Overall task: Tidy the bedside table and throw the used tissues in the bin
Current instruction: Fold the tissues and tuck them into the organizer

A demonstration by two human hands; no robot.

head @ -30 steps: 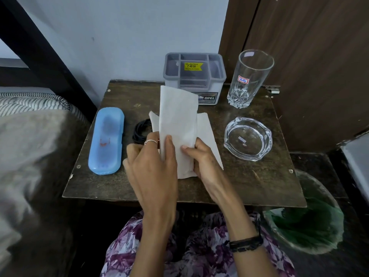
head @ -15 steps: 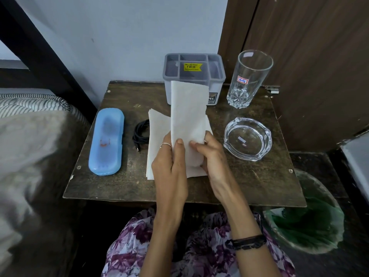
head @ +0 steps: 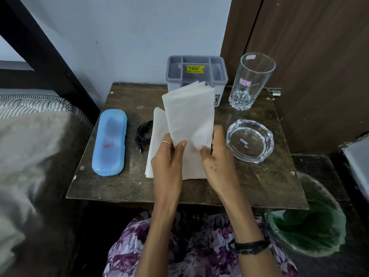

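Both hands were over the near middle of the bedside table (head: pixel 259 182). The left hand (head: pixel 169 162) pinched the lower left edge of a folded stack of tissues (head: pixel 189 116), thumb on front; the right hand (head: pixel 217 156) gripped its lower right edge, fingers curled behind. The stack stood tilted up off the table, its top leaves fanned apart. More tissues (head: pixel 157 136) lay flat beneath, touching the table.

Risk: the grip was only at the bottom, so loose top leaves could slip out and scatter.

The bin (head: pixel 311 226) with its green liner sat low on the right, beyond the table edge; a careless drop could miss it.

The glass ashtray (head: pixel 250 140) was just beside the right hand, the tall glass (head: pixel 249 82) behind it: a sweep toward the bin might knock either.

Farther left lay the black cable (head: pixel 143 134) and blue case (head: pixel 109 142); the grey organiser (head: pixel 196 70) stood at the back.
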